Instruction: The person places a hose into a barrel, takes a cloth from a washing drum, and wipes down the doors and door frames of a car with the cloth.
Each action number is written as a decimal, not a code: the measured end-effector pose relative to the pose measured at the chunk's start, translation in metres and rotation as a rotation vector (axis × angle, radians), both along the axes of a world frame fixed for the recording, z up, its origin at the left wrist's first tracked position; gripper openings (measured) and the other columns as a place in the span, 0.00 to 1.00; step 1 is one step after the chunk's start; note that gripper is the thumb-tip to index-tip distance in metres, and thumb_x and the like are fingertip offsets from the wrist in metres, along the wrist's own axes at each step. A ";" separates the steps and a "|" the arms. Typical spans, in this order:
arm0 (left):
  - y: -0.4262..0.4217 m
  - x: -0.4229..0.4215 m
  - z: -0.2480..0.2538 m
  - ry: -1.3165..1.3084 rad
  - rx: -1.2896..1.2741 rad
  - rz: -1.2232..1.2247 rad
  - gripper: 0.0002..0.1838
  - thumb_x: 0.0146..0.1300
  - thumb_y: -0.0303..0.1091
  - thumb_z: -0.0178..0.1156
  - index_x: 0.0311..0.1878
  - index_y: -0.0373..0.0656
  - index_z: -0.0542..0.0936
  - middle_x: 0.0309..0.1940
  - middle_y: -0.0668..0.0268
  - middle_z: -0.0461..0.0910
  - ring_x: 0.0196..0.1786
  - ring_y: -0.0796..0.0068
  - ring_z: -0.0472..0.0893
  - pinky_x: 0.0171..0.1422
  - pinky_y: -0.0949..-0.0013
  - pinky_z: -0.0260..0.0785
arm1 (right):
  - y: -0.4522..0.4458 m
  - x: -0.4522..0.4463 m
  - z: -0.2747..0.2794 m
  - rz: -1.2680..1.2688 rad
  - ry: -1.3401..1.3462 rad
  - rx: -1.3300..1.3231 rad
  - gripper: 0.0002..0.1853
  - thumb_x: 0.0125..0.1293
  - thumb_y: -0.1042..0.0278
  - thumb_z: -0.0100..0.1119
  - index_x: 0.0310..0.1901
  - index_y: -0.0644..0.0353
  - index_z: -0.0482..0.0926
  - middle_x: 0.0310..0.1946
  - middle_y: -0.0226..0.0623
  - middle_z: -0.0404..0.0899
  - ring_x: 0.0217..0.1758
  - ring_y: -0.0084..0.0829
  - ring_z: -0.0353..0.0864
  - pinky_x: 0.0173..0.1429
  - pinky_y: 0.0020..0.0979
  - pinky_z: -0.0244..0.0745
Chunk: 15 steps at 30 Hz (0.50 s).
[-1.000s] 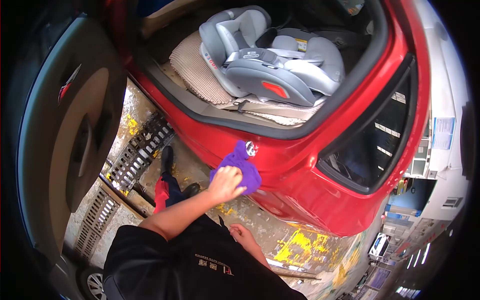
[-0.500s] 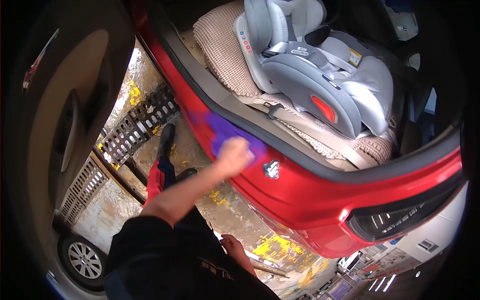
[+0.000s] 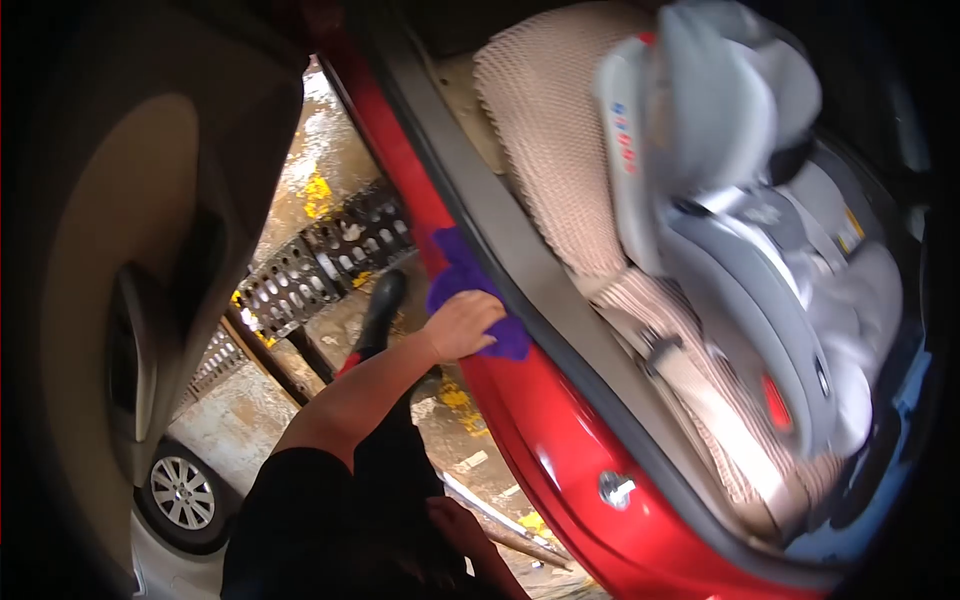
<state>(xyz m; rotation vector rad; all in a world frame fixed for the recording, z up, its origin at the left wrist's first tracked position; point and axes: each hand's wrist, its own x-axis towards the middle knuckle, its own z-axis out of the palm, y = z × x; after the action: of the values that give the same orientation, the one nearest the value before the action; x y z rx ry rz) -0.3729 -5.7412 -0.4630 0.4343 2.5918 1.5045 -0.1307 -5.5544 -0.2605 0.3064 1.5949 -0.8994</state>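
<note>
My left hand (image 3: pixel 465 325) presses a purple cloth (image 3: pixel 510 338) onto the red door sill (image 3: pixel 400 160) of a car. Its fingers are bent over the cloth, which bunches out above and below the hand. Low in the view, my right hand (image 3: pixel 455 522) hangs near my dark clothing, away from the cloth; its fingers are dim and blurred. A metal door striker (image 3: pixel 616 490) sits on the red body panel, below and right of the cloth. Black rubber seal (image 3: pixel 560 355) runs along the opening beside the cloth.
Inside the car, a grey child seat (image 3: pixel 745 300) rests on a beige woven cover (image 3: pixel 550 140). The open door (image 3: pixel 90 280) fills the left side. Below are a metal floor grate (image 3: pixel 300 270), a wheel (image 3: pixel 182 493) and a dark boot (image 3: pixel 382 310).
The view has turned and moved closer to the sill. My left hand has moved the cloth from beside the striker up along the red sill. My right hand stays low.
</note>
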 end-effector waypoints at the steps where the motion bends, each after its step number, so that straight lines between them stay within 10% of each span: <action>1: -0.013 -0.008 -0.009 0.018 0.002 -0.078 0.24 0.45 0.38 0.68 0.47 0.43 0.76 0.46 0.64 0.75 0.53 0.62 0.74 0.58 0.61 0.65 | -0.019 -0.021 -0.007 -0.009 -0.052 -0.013 0.15 0.69 0.65 0.52 0.54 0.62 0.74 0.49 0.43 0.78 0.55 0.34 0.77 0.58 0.31 0.71; 7: -0.115 -0.068 -0.073 0.051 -0.100 -0.236 0.28 0.38 0.38 0.70 0.47 0.44 0.75 0.47 0.66 0.75 0.53 0.63 0.73 0.58 0.60 0.65 | -0.130 -0.165 -0.074 -0.174 -0.060 -0.204 0.14 0.68 0.72 0.53 0.54 0.60 0.74 0.46 0.35 0.79 0.49 0.26 0.78 0.54 0.26 0.71; 11: -0.225 -0.138 -0.119 0.005 -0.352 -0.106 0.27 0.40 0.37 0.70 0.47 0.42 0.76 0.45 0.63 0.75 0.53 0.62 0.73 0.59 0.60 0.65 | -0.156 -0.313 -0.110 0.011 0.699 -0.117 0.10 0.66 0.70 0.53 0.48 0.61 0.75 0.44 0.37 0.78 0.48 0.32 0.78 0.53 0.28 0.72; 12: -0.246 -0.155 -0.117 0.063 -0.405 0.018 0.25 0.41 0.34 0.70 0.46 0.41 0.76 0.44 0.61 0.75 0.52 0.60 0.74 0.58 0.58 0.66 | -0.171 -0.353 -0.107 -0.407 0.750 -0.137 0.09 0.66 0.72 0.52 0.46 0.63 0.75 0.43 0.39 0.77 0.47 0.33 0.78 0.54 0.31 0.71; 15: -0.274 -0.167 -0.129 0.101 -0.492 0.317 0.19 0.48 0.34 0.66 0.44 0.41 0.76 0.42 0.59 0.76 0.49 0.58 0.75 0.55 0.58 0.67 | -0.155 -0.460 -0.110 0.034 1.470 0.218 0.11 0.63 0.75 0.46 0.45 0.67 0.73 0.46 0.46 0.74 0.52 0.42 0.73 0.59 0.38 0.66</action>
<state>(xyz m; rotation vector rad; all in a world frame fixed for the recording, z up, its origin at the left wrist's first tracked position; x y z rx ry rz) -0.5399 -6.0149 -0.5920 0.0457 3.0854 0.8619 -0.5904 -5.7092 -0.3702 -0.3622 3.0289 -0.9467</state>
